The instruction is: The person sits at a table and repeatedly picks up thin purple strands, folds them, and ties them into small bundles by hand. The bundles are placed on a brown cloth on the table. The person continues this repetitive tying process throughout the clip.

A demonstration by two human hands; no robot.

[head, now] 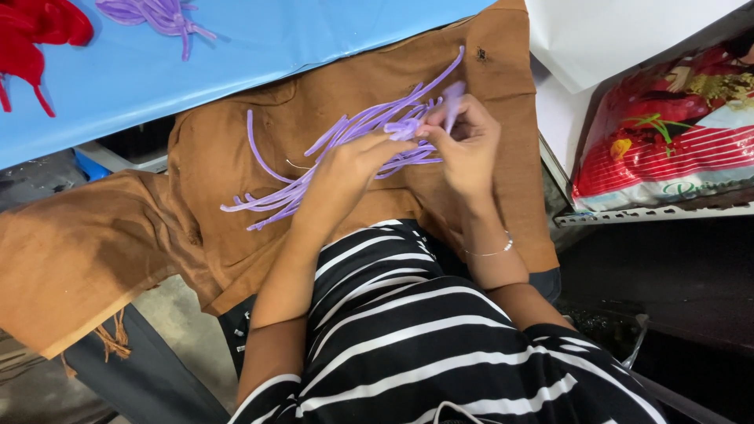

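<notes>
A brown cloth [236, 157] covers the lap below the blue bench [259, 47], and I see the bundle of purple strips [345, 137] lying across the middle of that cloth. My left hand [345, 169] and right hand [469, 145] each pinch the strips at the knot, so I judge short, close pulls keep it tight. The packaged goods [667, 133] crowd the cloth's right edge; open room lies toward its left.

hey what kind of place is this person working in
Probably a small craft or tailoring workspace: both hands work purple cords over brown cloth, beside a blue-covered table with red material.
</notes>
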